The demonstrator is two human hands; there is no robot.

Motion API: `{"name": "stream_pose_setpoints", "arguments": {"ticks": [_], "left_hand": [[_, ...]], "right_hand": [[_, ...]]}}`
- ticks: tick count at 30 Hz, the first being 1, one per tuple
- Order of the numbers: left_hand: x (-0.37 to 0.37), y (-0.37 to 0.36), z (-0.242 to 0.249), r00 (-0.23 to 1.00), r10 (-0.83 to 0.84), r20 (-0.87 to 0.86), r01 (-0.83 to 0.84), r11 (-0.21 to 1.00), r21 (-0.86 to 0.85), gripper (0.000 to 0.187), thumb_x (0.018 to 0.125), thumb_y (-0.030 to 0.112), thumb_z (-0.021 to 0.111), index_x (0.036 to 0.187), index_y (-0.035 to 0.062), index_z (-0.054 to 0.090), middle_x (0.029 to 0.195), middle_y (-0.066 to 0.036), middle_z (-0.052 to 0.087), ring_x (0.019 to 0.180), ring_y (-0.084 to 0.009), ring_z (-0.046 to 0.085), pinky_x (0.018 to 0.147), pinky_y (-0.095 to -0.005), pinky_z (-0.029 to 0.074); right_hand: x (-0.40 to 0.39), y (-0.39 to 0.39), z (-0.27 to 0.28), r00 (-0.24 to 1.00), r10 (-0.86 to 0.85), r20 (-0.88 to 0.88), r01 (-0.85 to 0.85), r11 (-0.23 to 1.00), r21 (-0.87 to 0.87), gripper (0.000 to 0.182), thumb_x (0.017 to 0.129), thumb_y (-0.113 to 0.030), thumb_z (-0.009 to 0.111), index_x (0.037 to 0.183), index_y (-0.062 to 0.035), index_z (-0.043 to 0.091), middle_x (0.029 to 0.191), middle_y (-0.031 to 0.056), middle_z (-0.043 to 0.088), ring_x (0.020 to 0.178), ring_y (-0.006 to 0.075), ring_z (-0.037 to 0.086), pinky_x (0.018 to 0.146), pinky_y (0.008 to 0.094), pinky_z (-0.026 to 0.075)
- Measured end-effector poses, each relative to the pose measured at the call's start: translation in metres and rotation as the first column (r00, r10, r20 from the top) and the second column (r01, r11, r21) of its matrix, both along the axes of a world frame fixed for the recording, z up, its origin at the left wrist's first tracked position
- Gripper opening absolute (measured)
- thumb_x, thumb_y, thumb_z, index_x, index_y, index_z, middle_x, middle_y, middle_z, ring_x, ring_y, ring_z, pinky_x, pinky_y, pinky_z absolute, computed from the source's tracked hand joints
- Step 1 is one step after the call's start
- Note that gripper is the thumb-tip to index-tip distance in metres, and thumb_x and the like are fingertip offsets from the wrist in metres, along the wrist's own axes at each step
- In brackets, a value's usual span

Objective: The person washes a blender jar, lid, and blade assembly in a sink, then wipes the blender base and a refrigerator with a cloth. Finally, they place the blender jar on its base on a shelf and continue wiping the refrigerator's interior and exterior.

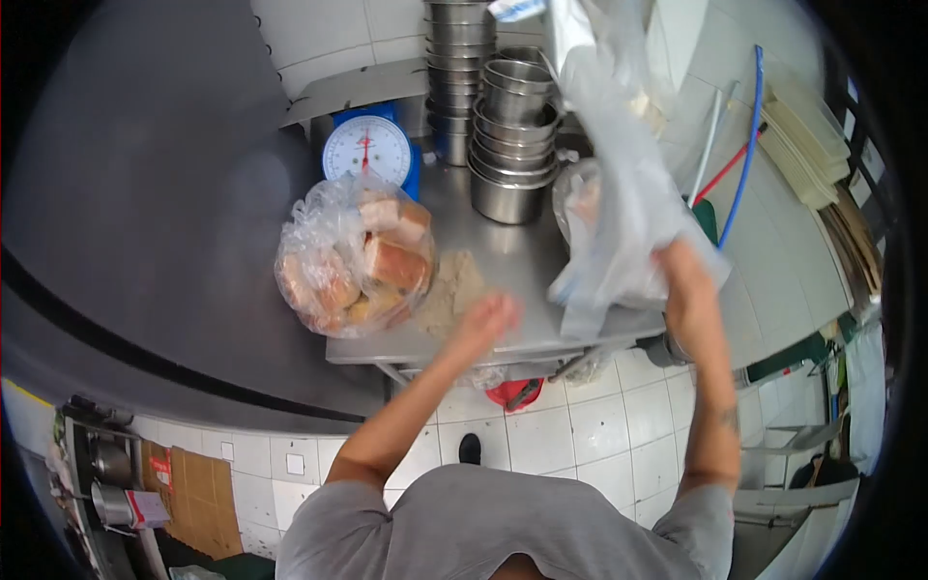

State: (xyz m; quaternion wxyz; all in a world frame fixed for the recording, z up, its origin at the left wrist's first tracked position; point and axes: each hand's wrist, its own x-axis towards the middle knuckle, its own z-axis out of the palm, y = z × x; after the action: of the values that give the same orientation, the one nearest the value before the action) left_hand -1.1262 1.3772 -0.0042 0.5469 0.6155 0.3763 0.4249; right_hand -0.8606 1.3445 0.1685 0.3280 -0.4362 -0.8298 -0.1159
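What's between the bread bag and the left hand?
In the head view, a crumpled beige piece, probably cloth, lies between the bread bag and the left hand.

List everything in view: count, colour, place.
Shiny steel table: one, silver, centre
Knotted clear plastic bag of bread: one, golden-brown contents, table's left
Round-dial scale: one, blue and white, behind bread
Stacked metal pots: at least two stacks, silver, table's back
Filmy plastic bag: at least one, whitish, right hand
Crumpled cloth-like item: one, beige, beside bread
Plastic trays: several, cream, far right
Cardboard: brown, lower left
Shoe: one, black, floor
Hands: two, left near beige item, right gripping bag
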Motion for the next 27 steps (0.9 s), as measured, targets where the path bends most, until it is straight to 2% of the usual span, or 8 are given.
{"name": "stream_pose_setpoints", "arguments": {"ticks": [4,7,10,13,16,20,23,27], "left_hand": [[0.03,0.033,0.079,0.836,0.538,0.11,-0.5,0.663,0.557,0.047,0.086,0.038,0.053,0.117,0.0026,0.047,0.108,-0.007,0.054,0.1,-0.0162,0.049,0.089,-0.0301,0.037],[0.048,0.033,0.048,0.958,-0.269,-0.101,0.281,0.951,0.129,0.037,0.085,0.028,0.059,0.113,0.0031,0.054,0.108,-0.008,0.057,0.102,-0.0134,0.05,0.086,-0.0247,0.04],[0.085,-0.034,-0.042,0.802,-0.49,-0.34,0.466,0.871,-0.155,0.014,0.083,0.013,0.06,0.094,0.004,0.056,0.088,0.0,0.062,0.077,-0.0069,0.055,0.066,-0.0229,0.044],[0.114,-0.118,-0.101,0.955,-0.296,-0.005,0.292,0.943,-0.16,0.011,0.085,0.013,0.058,0.091,0.0059,0.053,0.071,0.003,0.053,0.06,-0.0058,0.045,0.054,-0.0224,0.038],[0.133,-0.165,-0.105,0.888,-0.3,-0.349,0.248,0.951,-0.186,0.011,0.086,0.012,0.056,0.092,0.0044,0.051,0.074,0.001,0.056,0.064,-0.0065,0.048,0.057,-0.0248,0.041],[0.142,-0.195,-0.128,0.921,-0.205,-0.33,0.243,0.967,0.076,0.018,0.081,0.015,0.061,0.084,0.0019,0.049,0.071,-0.008,0.055,0.068,-0.0156,0.052,0.062,-0.0302,0.042],[0.135,-0.202,-0.133,0.876,-0.164,-0.453,0.213,0.975,0.059,0.017,0.08,0.011,0.06,0.081,0.0013,0.046,0.069,-0.012,0.055,0.064,-0.0229,0.055,0.058,-0.0332,0.043],[0.117,-0.207,-0.184,0.886,-0.162,-0.435,0.203,0.978,0.05,0.018,0.079,0.011,0.06,0.079,0.001,0.045,0.064,-0.011,0.055,0.059,-0.0233,0.055,0.055,-0.0352,0.043]], "right_hand": [[-0.024,-0.143,-0.043,0.997,0.034,0.076,0.008,0.87,-0.492,0.032,0.063,0.011,0.049,0.091,-0.005,0.049,0.085,0.0146,0.048,0.077,0.0319,0.055,0.06,0.0389,0.047],[-0.012,-0.211,-0.085,0.995,-0.075,0.068,0.101,0.781,-0.616,0.033,0.063,0.01,0.05,0.092,-0.0059,0.049,0.083,0.014,0.048,0.076,0.0308,0.055,0.061,0.0403,0.046],[0.033,-0.262,-0.151,0.988,-0.152,0.039,0.139,0.728,-0.672,0.023,0.069,0.005,0.055,0.09,-0.0043,0.052,0.081,0.0139,0.05,0.073,0.0277,0.056,0.06,0.0377,0.046],[0.069,-0.299,-0.193,0.92,-0.318,-0.231,-0.07,0.447,-0.892,0.009,0.079,-0.009,0.059,0.083,-0.002,0.055,0.073,0.01,0.054,0.065,0.0199,0.055,0.058,0.0311,0.044],[0.093,-0.319,-0.241,0.577,-0.702,-0.417,-0.26,0.327,-0.909,0.027,0.083,-0.026,0.061,0.075,-0.0011,0.057,0.066,0.0051,0.055,0.06,0.012,0.051,0.057,0.0251,0.041],[0.096,-0.341,-0.296,0.575,-0.784,-0.234,-0.048,0.253,-0.966,0.036,0.09,-0.034,0.049,0.076,-0.0022,0.058,0.066,0.0036,0.056,0.059,0.0107,0.051,0.057,0.0234,0.041],[0.079,-0.347,-0.298,0.213,-0.818,-0.534,-0.557,0.348,-0.754,0.033,0.088,-0.032,0.054,0.075,-0.0023,0.059,0.064,0.0032,0.056,0.056,0.0085,0.049,0.054,0.0216,0.039],[0.066,-0.337,-0.325,-0.034,-0.851,-0.523,-0.424,0.487,-0.764,0.036,0.09,-0.035,0.048,0.08,-0.002,0.059,0.066,0.0036,0.056,0.054,0.0094,0.048,0.051,0.0223,0.038]]}}
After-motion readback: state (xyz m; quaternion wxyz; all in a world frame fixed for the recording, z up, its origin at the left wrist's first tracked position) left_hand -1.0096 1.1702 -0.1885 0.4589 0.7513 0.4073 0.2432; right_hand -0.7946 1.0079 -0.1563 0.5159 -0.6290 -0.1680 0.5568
